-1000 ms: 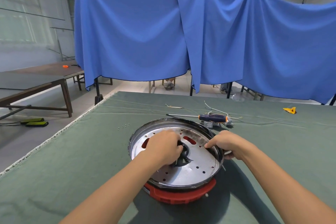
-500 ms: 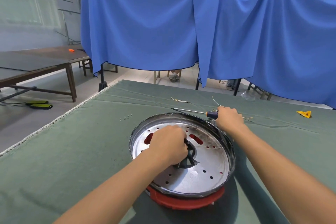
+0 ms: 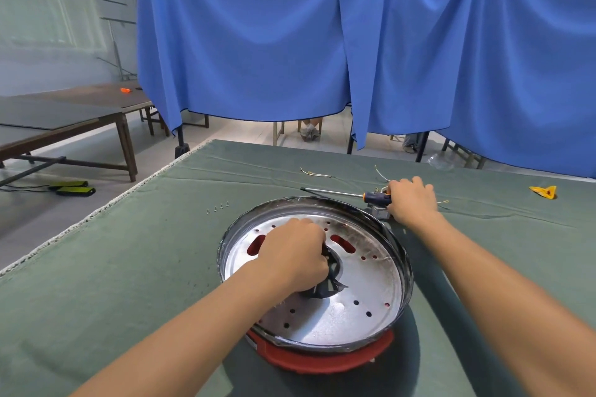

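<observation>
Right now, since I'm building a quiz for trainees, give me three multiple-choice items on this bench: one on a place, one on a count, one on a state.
1. Where does the screwdriver lie?
A. on the green cloth beyond the red-based appliance
B. on the floor
C. on a chair

2. How many small screws sit in a row left of it?
A. two
B. four
C. seven

3. What is the left hand doing?
A. lying flat
B. holding the screwdriver
C. gripping the black part at the perforated metal plate centre

Answers: A, its shaft rests on the cloth, the right hand on its handle; B, four show; C, its fingers curl round that part.
</observation>
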Available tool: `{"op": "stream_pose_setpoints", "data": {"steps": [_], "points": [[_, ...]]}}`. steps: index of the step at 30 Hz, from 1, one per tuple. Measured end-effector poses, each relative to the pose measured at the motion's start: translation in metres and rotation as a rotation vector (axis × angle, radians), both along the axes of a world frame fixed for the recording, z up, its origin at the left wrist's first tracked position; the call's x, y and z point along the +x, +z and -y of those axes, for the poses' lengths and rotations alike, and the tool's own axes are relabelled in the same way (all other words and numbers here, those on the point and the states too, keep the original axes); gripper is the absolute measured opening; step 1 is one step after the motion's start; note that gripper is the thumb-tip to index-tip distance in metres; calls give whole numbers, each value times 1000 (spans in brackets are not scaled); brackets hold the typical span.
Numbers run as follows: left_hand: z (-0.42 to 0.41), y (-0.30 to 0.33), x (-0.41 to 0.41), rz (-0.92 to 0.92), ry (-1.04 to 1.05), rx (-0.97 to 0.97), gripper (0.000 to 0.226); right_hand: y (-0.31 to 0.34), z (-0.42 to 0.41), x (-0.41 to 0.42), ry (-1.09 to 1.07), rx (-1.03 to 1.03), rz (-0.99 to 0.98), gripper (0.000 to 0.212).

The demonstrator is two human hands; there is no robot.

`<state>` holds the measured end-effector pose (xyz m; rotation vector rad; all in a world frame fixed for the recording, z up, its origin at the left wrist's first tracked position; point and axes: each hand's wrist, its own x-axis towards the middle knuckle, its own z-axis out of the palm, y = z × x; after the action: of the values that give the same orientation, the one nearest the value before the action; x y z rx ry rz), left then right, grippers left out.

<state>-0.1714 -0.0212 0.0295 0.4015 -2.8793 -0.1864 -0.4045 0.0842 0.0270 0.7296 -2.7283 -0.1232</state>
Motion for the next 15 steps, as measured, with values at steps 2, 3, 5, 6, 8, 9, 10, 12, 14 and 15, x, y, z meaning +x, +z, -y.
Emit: {"op": "stream_pose_setpoints", "data": {"steps": [2, 3, 5, 6, 8, 9, 10, 12, 14, 15], "points": [[2, 2, -2, 15, 15, 10, 21, 2, -2, 4, 21, -42, 38, 29], [3, 3, -3, 20, 21, 14, 18, 4, -4, 7, 36, -86, 54, 31], [4, 5, -5, 21, 27, 25, 12, 9, -6, 18, 66, -210, 106, 34], [5, 5, -6, 14, 29, 31, 13, 13, -8, 25, 78, -267, 137, 34], [5, 4, -8, -10, 27, 48, 21, 21, -12, 38, 90, -340, 185, 33], [5, 4, -8, -28, 27, 72, 24, 27, -13, 45, 85, -372, 206, 31], [5, 3, -7, -49, 30, 110, 26, 32, -14, 51, 71, -413, 228, 28], [7, 4, -6, -88, 40, 216, 27, 44, -14, 63, 39, -531, 300, 26], [9, 11, -4, -158, 45, 353, 25, 54, -12, 75, 42, -744, 457, 33], [12, 18, -3, -220, 52, 409, 24, 58, -10, 82, 48, -880, 576, 36]]}}
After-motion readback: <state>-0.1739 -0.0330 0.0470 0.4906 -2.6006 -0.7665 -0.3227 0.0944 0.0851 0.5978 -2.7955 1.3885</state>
